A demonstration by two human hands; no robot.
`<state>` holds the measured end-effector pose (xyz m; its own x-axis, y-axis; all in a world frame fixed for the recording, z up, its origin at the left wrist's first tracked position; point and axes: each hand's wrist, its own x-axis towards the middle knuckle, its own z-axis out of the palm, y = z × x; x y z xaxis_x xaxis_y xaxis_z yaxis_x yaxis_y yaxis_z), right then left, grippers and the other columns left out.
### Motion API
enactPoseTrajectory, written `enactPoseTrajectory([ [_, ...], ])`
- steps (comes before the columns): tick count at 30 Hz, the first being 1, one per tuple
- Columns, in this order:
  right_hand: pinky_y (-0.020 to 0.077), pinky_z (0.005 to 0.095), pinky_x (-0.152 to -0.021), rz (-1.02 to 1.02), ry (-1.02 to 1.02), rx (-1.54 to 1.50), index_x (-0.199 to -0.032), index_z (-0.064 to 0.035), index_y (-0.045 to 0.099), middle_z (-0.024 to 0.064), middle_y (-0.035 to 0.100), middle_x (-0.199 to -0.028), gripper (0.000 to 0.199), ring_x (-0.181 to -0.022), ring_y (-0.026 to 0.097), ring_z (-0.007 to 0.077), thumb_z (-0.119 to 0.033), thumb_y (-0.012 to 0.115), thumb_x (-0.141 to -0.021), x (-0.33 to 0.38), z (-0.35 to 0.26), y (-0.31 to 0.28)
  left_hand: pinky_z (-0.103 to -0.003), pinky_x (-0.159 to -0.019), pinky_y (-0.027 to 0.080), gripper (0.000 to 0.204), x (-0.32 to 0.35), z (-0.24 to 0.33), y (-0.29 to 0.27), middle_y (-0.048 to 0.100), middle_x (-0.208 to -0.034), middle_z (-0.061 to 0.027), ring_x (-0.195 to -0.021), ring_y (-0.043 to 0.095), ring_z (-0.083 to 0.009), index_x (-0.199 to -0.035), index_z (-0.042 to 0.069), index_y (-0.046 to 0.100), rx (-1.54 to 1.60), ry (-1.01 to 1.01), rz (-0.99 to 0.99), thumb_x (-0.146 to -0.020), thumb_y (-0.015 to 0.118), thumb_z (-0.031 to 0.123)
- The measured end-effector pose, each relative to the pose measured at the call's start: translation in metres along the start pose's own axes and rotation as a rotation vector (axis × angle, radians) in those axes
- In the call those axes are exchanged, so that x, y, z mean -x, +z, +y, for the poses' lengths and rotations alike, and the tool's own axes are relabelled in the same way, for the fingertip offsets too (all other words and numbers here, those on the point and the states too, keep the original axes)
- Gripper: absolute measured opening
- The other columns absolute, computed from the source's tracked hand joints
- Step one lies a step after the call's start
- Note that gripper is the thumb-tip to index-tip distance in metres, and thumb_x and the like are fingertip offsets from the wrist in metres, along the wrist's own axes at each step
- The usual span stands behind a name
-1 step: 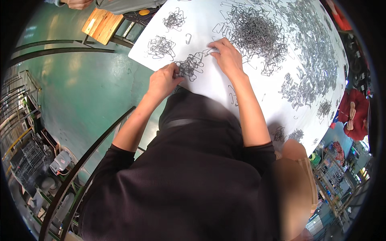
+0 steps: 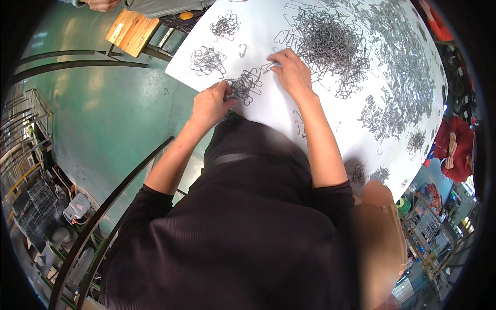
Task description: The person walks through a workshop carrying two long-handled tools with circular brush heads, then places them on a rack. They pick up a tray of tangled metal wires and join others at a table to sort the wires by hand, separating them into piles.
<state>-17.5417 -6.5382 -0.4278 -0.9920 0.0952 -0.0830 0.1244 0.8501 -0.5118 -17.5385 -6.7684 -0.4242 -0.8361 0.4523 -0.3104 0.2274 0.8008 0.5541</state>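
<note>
Bent dark wire hooks lie in heaps on a white tabletop (image 2: 271, 101). My left hand (image 2: 210, 105) is at the near edge of the table, its fingers curled together against a small heap of wire hooks (image 2: 246, 87). What its fingertips pinch, if anything, is hidden. To the right of that heap, my right hand (image 2: 294, 76) is closed, thumb and fingers at a wire hook (image 2: 268, 67) that sticks out to the left. Just beyond my right hand is a large tangled heap of wire hooks (image 2: 333, 44).
Smaller heaps of hooks (image 2: 207, 60) and a single hook (image 2: 242, 50) lie at the left. Many short shiny metal pieces (image 2: 400, 67) spread over the right side. A wooden stool (image 2: 132, 32) stands past the left edge. Other people sit around, one with a bare knee (image 2: 377, 194) close at my right.
</note>
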Motion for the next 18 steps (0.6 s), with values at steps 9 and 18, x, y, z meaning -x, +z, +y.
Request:
enactPoseTrajectory([
  [9,0.0476,0.0404,-0.07,0.093,0.135,0.258,-0.092,-0.0105,0.06,0.0077,0.058,-0.095,0.014,-0.086,0.059,0.0277,-0.017,0.063,-0.08,-0.012,0.011,0.003,-0.032,-0.063,0.048,0.022,-0.012,0.001,0.007,0.061,-0.075,-0.0089,-0.068,0.06,-0.0214,-0.087,0.004,0.058,0.132,0.006,0.071,-0.073,0.071,0.016],
  [18,0.0467,0.0364,-0.07,-0.029,-0.075,0.004,-0.091,-0.0113,0.061,0.0029,0.057,-0.089,0.019,-0.084,0.059,0.0235,-0.018,0.068,-0.075,0.003,-0.012,0.009,-0.032,-0.063,0.048,0.028,-0.011,-0.003,0.004,0.059,-0.075,-0.0098,-0.067,0.058,-0.0215,-0.086,0.004,0.056,0.208,0.048,0.03,-0.069,0.075,0.017],
])
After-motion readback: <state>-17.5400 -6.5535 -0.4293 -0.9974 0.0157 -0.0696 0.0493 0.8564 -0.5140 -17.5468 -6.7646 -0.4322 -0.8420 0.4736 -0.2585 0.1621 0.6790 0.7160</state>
